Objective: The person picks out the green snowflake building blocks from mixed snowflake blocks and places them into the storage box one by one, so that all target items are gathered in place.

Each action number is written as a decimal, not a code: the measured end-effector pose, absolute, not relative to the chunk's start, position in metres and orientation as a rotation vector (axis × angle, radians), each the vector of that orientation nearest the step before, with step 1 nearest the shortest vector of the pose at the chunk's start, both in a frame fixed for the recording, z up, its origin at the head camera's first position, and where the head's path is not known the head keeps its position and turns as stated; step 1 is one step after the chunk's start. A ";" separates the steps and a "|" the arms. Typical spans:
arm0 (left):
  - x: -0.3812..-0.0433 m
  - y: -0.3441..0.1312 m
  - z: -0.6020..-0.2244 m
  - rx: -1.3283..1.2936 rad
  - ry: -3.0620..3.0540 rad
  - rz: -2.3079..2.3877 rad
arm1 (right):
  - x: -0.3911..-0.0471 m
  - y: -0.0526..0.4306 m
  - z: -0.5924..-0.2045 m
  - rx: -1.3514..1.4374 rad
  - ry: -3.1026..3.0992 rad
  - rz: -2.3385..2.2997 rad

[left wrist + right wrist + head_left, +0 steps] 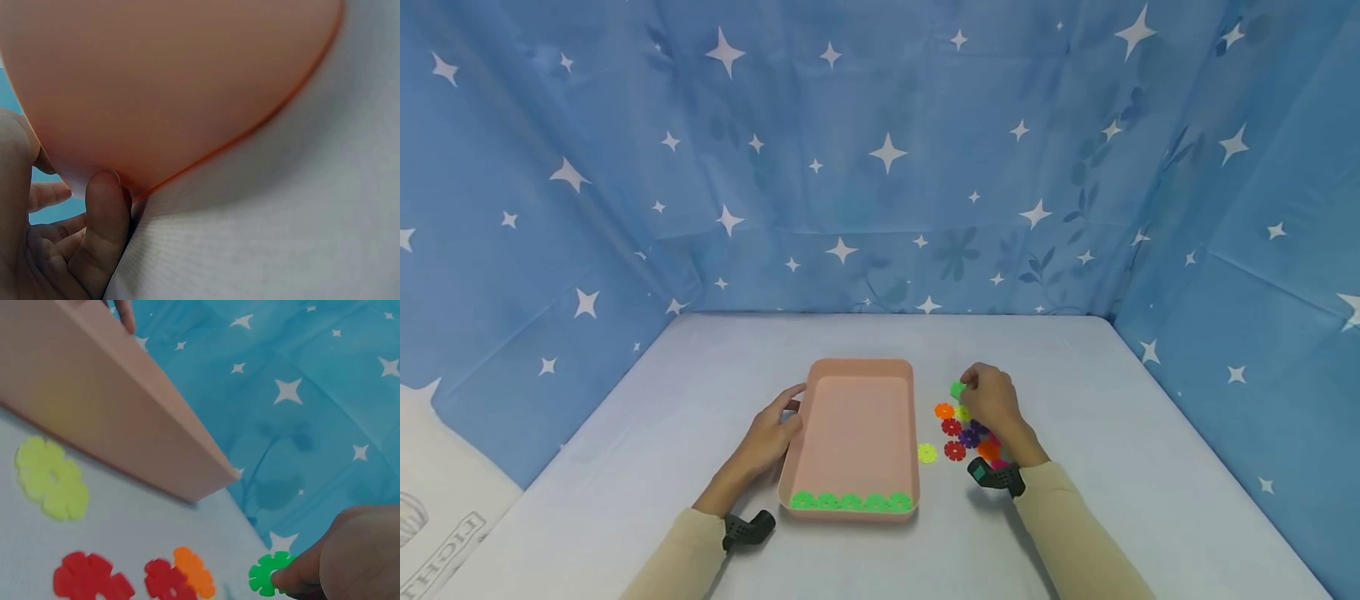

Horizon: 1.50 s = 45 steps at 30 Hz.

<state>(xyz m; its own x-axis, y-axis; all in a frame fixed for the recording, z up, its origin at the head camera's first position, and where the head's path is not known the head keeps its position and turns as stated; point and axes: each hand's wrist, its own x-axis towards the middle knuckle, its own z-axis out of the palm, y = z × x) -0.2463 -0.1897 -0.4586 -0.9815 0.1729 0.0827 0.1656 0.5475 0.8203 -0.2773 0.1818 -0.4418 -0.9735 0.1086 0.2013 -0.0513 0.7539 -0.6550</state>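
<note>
While the left hand (767,435) holds the tray (859,429) by its left side, the right hand (995,402) pinches a green disc (263,572) right of the tray's far half — tray's long axis near-to-far, green row (851,502) at its near end.

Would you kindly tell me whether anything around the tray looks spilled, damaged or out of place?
Nothing looks spilled or damaged, though the right hand hides part of the loose group of discs. The only mild stray is a yellow disc, lying apart from that group, near the peach tray.
</note>
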 end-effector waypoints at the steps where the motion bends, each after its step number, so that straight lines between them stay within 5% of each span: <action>1: -0.246 -0.190 -0.459 0.300 2.757 1.463 | -0.277 0.181 -0.440 -0.028 -2.717 1.035; 22: -0.246 -0.191 -0.459 0.287 2.676 1.549 | -0.231 0.137 -0.376 0.451 -2.455 1.263; 45: -0.247 -0.190 -0.458 0.298 2.738 1.480 | -0.216 0.070 -0.397 0.881 -2.548 1.359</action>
